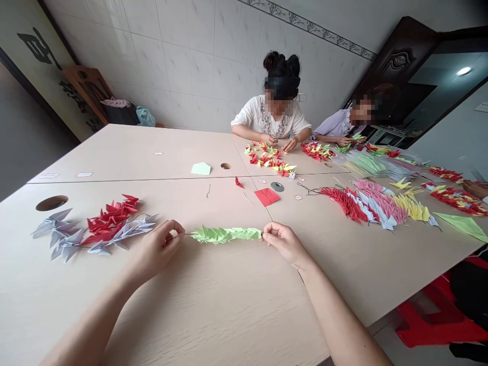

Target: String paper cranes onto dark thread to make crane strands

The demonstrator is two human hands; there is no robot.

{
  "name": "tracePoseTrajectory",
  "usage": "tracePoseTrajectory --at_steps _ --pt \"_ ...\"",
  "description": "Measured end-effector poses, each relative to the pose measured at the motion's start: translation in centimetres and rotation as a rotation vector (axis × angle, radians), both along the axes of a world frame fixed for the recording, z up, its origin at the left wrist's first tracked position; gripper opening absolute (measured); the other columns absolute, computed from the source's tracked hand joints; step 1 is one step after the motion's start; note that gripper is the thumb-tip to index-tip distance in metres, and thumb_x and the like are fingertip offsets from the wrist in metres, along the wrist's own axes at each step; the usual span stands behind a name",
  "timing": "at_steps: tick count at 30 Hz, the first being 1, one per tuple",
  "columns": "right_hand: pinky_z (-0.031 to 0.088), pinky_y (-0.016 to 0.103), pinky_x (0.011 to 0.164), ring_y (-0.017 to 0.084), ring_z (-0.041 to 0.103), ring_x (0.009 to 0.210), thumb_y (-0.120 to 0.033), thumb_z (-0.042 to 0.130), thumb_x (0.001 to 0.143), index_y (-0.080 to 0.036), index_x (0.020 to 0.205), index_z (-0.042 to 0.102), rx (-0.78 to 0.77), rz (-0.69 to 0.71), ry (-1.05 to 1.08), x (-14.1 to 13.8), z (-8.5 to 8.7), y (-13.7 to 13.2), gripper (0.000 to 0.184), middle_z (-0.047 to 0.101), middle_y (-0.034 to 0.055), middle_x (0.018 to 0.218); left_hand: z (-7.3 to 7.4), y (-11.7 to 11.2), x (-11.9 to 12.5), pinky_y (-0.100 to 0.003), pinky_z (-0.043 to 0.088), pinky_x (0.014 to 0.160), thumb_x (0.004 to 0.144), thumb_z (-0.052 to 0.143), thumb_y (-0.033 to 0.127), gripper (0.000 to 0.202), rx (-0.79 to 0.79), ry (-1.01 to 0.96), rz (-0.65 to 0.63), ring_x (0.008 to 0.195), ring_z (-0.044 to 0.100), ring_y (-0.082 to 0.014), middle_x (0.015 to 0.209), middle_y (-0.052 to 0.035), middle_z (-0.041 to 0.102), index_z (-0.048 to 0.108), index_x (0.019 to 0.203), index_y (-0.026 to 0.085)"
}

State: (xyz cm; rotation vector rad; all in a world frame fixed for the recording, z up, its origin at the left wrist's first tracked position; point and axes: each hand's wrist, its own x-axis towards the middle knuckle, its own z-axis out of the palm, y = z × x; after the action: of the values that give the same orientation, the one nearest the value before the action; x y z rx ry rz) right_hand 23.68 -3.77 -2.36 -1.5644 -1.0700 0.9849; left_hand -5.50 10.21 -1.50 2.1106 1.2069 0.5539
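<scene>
- The left hand (pixel 163 243) bent at the wrist above the desk (pixel 198 305), fingers curled, its grip closed on a thread (pixel 188 234).
- Just right of that grip, one green paper strand (pixel 226 235) stretched between the two hands.
- The right hand (pixel 284 245) angled inward, thumb and fingertips pinching the strand's right end.
- Beyond, singly, lay one green sheet (pixel 201 169), one red crane (pixel 238 182), one red square (pixel 267 196), one grey disc (pixel 277 186).

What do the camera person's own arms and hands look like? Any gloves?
The left hand and right hand are bare: no gloves, rings, watch or bracelet show. Both forearms are bare too, with no sleeves in view.
</scene>
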Motion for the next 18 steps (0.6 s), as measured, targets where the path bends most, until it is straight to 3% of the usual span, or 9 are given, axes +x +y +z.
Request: tracePoseTrajectory --at_steps 5,11,18 --pt "0.027 0.024 0.056 0.011 0.035 0.06 -0.029 0.057 0.07 -0.019 0.063 0.046 -0.024 -0.054 -0.086 -0.1 0.3 0.1 0.016 0.038 -0.0048 0.063 -0.5 0.0 0.1 -0.025 0.033 0.048 0.083 0.04 0.04 0.023 0.14 0.219 -0.093 0.049 0.047 -0.0129 0.066 0.0021 0.055 0.055 0.081 0.022" --pt "0.028 0.023 0.056 0.011 0.037 0.06 -0.028 0.054 0.071 -0.019 0.065 0.046 -0.019 -0.05 -0.067 0.1 0.3 0.0 0.013 0.04 -0.0049 0.062 -0.1 -0.3 0.3 -0.024 0.033 0.048 0.087 0.038 0.041 0.025 0.2 0.199 -0.075 0.05 0.044 -0.0122 0.065 0.0032 0.05 0.053 0.08 0.023" --pt "0.034 0.024 0.06 0.012 0.043 0.065 -0.027 0.054 0.075 -0.02 0.069 0.048 0.079 -0.048 -0.199 0.2 -0.6 0.1 0.011 0.048 -0.0028 0.069 -0.2 -0.1 0.4 -0.025 0.041 0.058 0.088 0.04 0.036 0.019 0.305 0.123 0.005 0.058 0.048 -0.0118 0.082 0.0007 0.056 0.053 0.083 0.023"
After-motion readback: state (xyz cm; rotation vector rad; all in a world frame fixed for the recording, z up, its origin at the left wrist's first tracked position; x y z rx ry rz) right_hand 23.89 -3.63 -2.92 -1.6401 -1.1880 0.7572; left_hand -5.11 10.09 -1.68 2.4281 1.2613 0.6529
